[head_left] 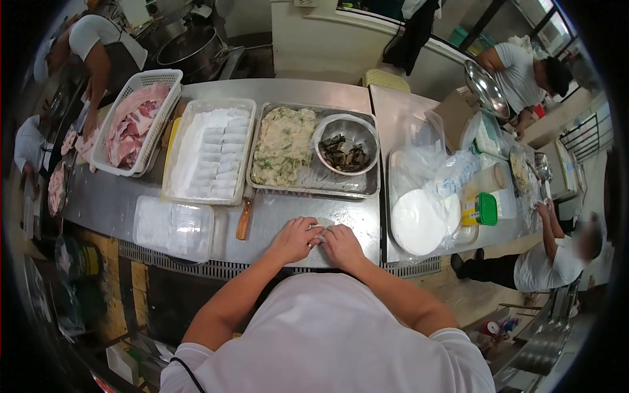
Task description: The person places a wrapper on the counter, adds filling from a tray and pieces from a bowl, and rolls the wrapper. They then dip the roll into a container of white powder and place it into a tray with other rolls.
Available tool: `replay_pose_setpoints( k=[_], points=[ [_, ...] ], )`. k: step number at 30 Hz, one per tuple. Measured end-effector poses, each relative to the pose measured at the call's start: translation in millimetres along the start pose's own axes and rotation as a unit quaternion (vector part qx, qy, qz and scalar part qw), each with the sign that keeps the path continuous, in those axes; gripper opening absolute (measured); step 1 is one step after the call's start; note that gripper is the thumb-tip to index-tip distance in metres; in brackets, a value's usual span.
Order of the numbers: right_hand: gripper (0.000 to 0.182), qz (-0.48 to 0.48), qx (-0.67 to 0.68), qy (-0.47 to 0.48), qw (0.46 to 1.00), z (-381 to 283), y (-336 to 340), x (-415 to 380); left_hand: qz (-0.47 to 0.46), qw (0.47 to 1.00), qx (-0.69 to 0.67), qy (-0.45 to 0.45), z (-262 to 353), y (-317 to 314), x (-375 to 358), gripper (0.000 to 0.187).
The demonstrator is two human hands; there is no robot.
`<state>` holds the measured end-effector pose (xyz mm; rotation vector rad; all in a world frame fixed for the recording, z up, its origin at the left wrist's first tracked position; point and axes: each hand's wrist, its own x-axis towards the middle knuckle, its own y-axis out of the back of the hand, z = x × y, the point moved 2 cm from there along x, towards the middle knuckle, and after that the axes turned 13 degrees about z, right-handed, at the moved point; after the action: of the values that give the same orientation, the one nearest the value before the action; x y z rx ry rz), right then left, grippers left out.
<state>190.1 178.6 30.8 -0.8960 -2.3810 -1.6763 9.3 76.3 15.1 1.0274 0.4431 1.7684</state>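
At the front of the steel table, my left hand and my right hand meet, fingers curled in. Between them they hold a thin pale wrapper, mostly hidden by the fingers. Beyond my hands is a metal tray with a pale, green-flecked filling and a steel bowl of dark pieces. A plastic tub to its left holds white rolls in rows. On the right lies a stack of round white wrappers.
A wooden-handled tool lies left of my hands, near a lidded plastic container. A white basket holds raw meat. Plastic bags and a green-lidded tub sit right. Other people work at both sides.
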Motion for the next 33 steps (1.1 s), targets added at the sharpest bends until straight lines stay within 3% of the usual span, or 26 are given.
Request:
replay_pose_setpoints(
  k=[5, 8, 14, 20, 26, 33],
  points=[
    [0.036, 0.067, -0.018, 0.015, 0.997, 3, -1, 1, 0.013, 0.999, -0.04, 0.006, -10, -4, 0, 0.03],
    [0.03, 0.07, 0.008, -0.028, 0.997, 1, 1, 6, 0.026, 0.999, -0.042, -0.004, -12, -5, 3, 0.032],
    [0.027, 0.054, -0.019, -0.019, 0.998, 9, -5, 9, 0.053, 0.998, -0.013, 0.035, -12, -7, 9, 0.028],
    [0.034, 0.043, -0.056, -0.057, 0.996, 15, -9, 20, 0.076, 0.997, 0.02, 0.005, -12, -6, 14, 0.034],
    [0.042, 0.008, -0.105, -0.034, 0.994, 16, -3, 30, 0.074, 0.996, 0.051, 0.028, -18, -8, 19, 0.044],
    [0.054, -0.057, -0.062, -0.031, 0.996, 12, -8, 44, 0.145, 0.98, 0.041, 0.128, -17, 20, -31, 0.051]
  ],
)
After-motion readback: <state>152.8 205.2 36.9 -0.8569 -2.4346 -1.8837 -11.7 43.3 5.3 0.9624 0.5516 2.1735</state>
